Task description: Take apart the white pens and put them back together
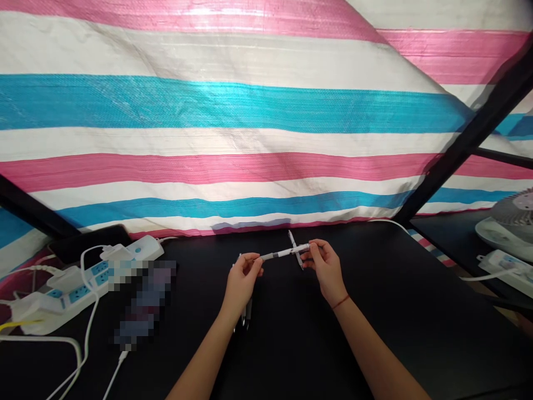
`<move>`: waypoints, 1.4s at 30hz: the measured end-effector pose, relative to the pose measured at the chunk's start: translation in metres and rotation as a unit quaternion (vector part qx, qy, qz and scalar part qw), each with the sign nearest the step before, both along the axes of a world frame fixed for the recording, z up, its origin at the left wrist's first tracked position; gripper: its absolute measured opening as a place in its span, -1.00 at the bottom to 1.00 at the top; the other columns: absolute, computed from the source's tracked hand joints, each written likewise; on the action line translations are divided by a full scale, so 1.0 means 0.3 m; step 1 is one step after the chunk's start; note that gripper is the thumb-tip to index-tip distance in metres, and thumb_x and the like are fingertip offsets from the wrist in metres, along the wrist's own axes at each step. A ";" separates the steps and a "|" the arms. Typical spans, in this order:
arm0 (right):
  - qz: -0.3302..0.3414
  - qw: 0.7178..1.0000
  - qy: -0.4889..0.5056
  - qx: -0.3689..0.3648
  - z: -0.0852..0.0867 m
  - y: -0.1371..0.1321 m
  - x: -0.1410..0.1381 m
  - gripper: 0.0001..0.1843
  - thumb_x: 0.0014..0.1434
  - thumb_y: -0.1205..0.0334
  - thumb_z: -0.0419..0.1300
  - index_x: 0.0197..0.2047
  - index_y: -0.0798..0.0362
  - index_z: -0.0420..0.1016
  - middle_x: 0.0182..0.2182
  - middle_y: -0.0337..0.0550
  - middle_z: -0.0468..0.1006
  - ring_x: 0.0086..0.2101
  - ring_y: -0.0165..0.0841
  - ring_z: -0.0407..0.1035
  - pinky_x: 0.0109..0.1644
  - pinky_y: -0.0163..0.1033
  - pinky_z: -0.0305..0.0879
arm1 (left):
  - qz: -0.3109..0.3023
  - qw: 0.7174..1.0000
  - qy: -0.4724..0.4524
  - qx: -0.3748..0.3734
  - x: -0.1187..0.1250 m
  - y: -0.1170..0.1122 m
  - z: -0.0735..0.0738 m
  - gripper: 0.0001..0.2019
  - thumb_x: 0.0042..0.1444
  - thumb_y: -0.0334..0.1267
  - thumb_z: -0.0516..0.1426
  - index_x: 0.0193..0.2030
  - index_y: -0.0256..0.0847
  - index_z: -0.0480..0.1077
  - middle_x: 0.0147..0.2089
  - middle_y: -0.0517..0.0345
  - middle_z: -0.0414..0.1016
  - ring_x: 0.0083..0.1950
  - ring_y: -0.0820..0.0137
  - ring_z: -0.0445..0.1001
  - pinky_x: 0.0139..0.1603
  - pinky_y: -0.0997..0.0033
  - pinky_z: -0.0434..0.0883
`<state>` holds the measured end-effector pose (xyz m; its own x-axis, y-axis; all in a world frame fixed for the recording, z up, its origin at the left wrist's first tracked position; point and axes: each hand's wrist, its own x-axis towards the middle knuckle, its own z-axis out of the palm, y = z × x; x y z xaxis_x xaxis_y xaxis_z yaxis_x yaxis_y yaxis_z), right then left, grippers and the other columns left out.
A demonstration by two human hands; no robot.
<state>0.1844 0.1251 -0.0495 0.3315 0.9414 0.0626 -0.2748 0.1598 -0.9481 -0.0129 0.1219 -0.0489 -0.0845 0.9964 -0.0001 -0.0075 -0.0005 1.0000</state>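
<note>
Big picture first: a pink, white and blue striped tarp [208, 111] fills the view from 9 round to 3 o'clock, hanging behind a black table [395, 322]. Around 8 o'clock there's a white power strip [70, 294] with plugs and white cables [85, 322], beside a pixelated patch [145, 303] I can't make out. Out at 3 o'clock sit a fan [514, 214] and a second power strip [502, 266].

Dead centre, the left hand [244, 280] and right hand [325, 268] hold a slim white-and-grey pen-like tube [281, 254] level above the table, a thin white crosspiece [296, 250] sticking across it near the right end. Both hands are nearly closed, thumb and fingertips [311, 250] pinching the tube — a light, end-to-end hold that looks like the steady way to do it. Dark pens [246, 314] lie below the left hand, and a red cord [341, 302] circles the right wrist.
</note>
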 end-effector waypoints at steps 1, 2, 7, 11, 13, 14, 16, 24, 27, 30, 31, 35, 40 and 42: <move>0.001 1.000 -0.003 0.000 -0.001 -0.001 -0.001 -0.66 0.02 -0.01 0.27 -0.27 0.06 0.38 -0.46 -0.22 0.50 -0.47 -0.36 0.45 -0.53 -0.31 0.42 | 0.002 1.000 0.003 0.000 -0.001 0.000 0.002 -0.64 -0.10 -0.03 0.25 -0.25 -0.26 0.41 -0.40 0.17 0.47 -0.42 0.43 0.45 -0.31 0.41 0.42; 0.001 1.000 -0.003 0.000 -0.001 -0.001 0.000 -0.66 0.02 -0.01 0.28 -0.26 0.06 0.38 -0.45 -0.21 0.51 -0.46 -0.36 0.46 -0.52 -0.31 0.42 | 0.000 1.000 0.005 0.000 -0.001 0.000 0.004 -0.64 -0.10 -0.02 0.25 -0.26 -0.26 0.41 -0.39 0.16 0.48 -0.42 0.43 0.45 -0.32 0.41 0.42; -0.006 1.000 0.005 0.001 -0.003 0.001 0.007 -0.65 0.01 -0.01 0.28 -0.26 0.06 0.38 -0.40 -0.16 0.55 -0.45 -0.35 0.47 -0.50 -0.29 0.43 | -0.024 1.000 -0.003 0.008 0.002 -0.004 0.007 -0.67 -0.04 -0.02 0.21 -0.27 -0.26 0.41 -0.36 0.10 0.53 -0.43 0.43 0.45 -0.34 0.43 0.42; 0.014 1.000 0.018 0.012 0.001 -0.002 0.006 -0.67 0.03 0.00 0.28 -0.25 0.05 0.37 -0.37 -0.14 0.56 -0.46 -0.36 0.46 -0.50 -0.30 0.43 | -0.023 1.000 -0.003 0.009 0.002 -0.006 0.008 -0.69 -0.03 -0.04 0.21 -0.27 -0.26 0.41 -0.36 0.11 0.54 -0.42 0.44 0.45 -0.35 0.44 0.41; 0.030 0.999 0.027 0.017 0.003 -0.004 0.004 -0.67 0.03 0.01 0.28 -0.25 0.05 0.37 -0.36 -0.13 0.57 -0.48 -0.38 0.46 -0.50 -0.30 0.42 | -0.022 1.000 0.002 0.006 0.001 -0.007 0.011 -0.68 -0.02 -0.04 0.21 -0.27 -0.26 0.41 -0.36 0.10 0.54 -0.42 0.43 0.45 -0.34 0.43 0.41; 0.034 0.999 0.027 0.018 0.005 -0.005 0.004 -0.67 0.03 0.01 0.28 -0.26 0.05 0.37 -0.36 -0.14 0.56 -0.48 -0.38 0.46 -0.50 -0.30 0.42 | -0.023 1.000 0.004 0.006 0.001 -0.007 0.012 -0.68 -0.02 -0.04 0.20 -0.26 -0.26 0.41 -0.36 0.10 0.54 -0.42 0.43 0.45 -0.34 0.42 0.41; 0.027 0.999 0.016 0.018 0.008 -0.006 0.004 -0.67 0.02 0.00 0.28 -0.26 0.05 0.38 -0.39 -0.16 0.55 -0.49 -0.38 0.45 -0.51 -0.29 0.42 | -0.025 1.000 0.005 0.012 0.000 -0.008 0.014 -0.69 -0.01 -0.04 0.20 -0.25 -0.26 0.41 -0.36 0.10 0.53 -0.41 0.42 0.45 -0.33 0.42 0.41; 0.042 0.994 -0.091 0.035 0.007 -0.006 0.013 -0.66 0.14 -0.02 0.18 -0.48 0.07 0.34 -0.61 -0.27 0.40 -0.60 -0.47 0.29 -0.58 -0.37 0.28 | 0.000 0.999 0.033 0.031 -0.007 -0.002 0.008 -0.69 -0.05 -0.05 0.22 -0.25 -0.24 0.42 -0.44 0.19 0.47 -0.43 0.43 0.45 -0.34 0.44 0.39; 0.065 0.996 -0.059 0.034 0.003 -0.003 0.021 -0.72 0.10 -0.01 0.21 -0.29 0.04 0.36 -0.54 -0.26 0.45 -0.57 -0.44 0.33 -0.59 -0.37 0.29 | 0.010 0.998 0.046 0.034 -0.011 0.002 0.003 -0.68 -0.05 -0.04 0.21 -0.24 -0.25 0.42 -0.46 0.21 0.44 -0.43 0.42 0.45 -0.35 0.43 0.38; 0.088 0.993 -0.062 0.037 -0.001 -0.001 0.030 -0.71 0.09 0.00 0.23 -0.26 0.04 0.37 -0.49 -0.23 0.48 -0.53 -0.41 0.37 -0.56 -0.34 0.34 | 0.007 0.998 0.053 0.044 -0.018 0.007 -0.008 -0.68 -0.02 -0.05 0.19 -0.22 -0.25 0.41 -0.45 0.20 0.43 -0.42 0.42 0.45 -0.34 0.42 0.39; 0.091 0.992 -0.076 0.036 -0.001 0.000 0.032 -0.72 0.09 0.00 0.22 -0.32 0.05 0.37 -0.51 -0.23 0.47 -0.54 -0.42 0.36 -0.55 -0.34 0.33 | 0.006 0.998 0.052 0.045 -0.020 0.009 -0.012 -0.69 -0.01 -0.05 0.19 -0.22 -0.25 0.40 -0.44 0.20 0.43 -0.42 0.42 0.45 -0.34 0.42 0.39; 0.081 0.990 -0.110 0.027 0.003 0.001 0.034 -0.66 0.13 -0.02 0.17 -0.47 0.07 0.33 -0.64 -0.28 0.39 -0.62 -0.48 0.28 -0.59 -0.38 0.26 | 0.005 0.998 0.047 0.046 -0.022 0.012 -0.023 -0.70 0.01 -0.07 0.18 -0.21 -0.24 0.40 -0.41 0.20 0.43 -0.42 0.44 0.45 -0.33 0.42 0.40; 0.102 0.992 -0.069 0.027 0.010 0.001 0.031 -0.67 0.08 -0.04 0.22 -0.25 0.03 0.34 -0.49 -0.23 0.49 -0.56 -0.42 0.35 -0.59 -0.35 0.31 | 0.010 0.997 0.057 0.048 -0.019 0.012 -0.027 -0.71 0.01 -0.07 0.18 -0.21 -0.23 0.40 -0.43 0.22 0.42 -0.42 0.44 0.45 -0.34 0.43 0.39; 0.105 0.989 -0.098 0.027 0.006 0.001 0.032 -0.70 0.10 -0.02 0.20 -0.35 0.06 0.35 -0.55 -0.25 0.45 -0.58 -0.44 0.33 -0.58 -0.36 0.30 | 0.010 0.997 0.055 0.050 -0.020 0.013 -0.030 -0.71 0.01 -0.06 0.18 -0.22 -0.23 0.39 -0.43 0.22 0.42 -0.42 0.44 0.44 -0.33 0.43 0.39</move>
<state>0.1941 0.1255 -0.0477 0.1060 0.9817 0.1581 -0.1188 0.1704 -0.9782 -0.0189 0.1259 -0.0579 -0.0988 0.9891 0.1096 0.1040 -0.0992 0.9896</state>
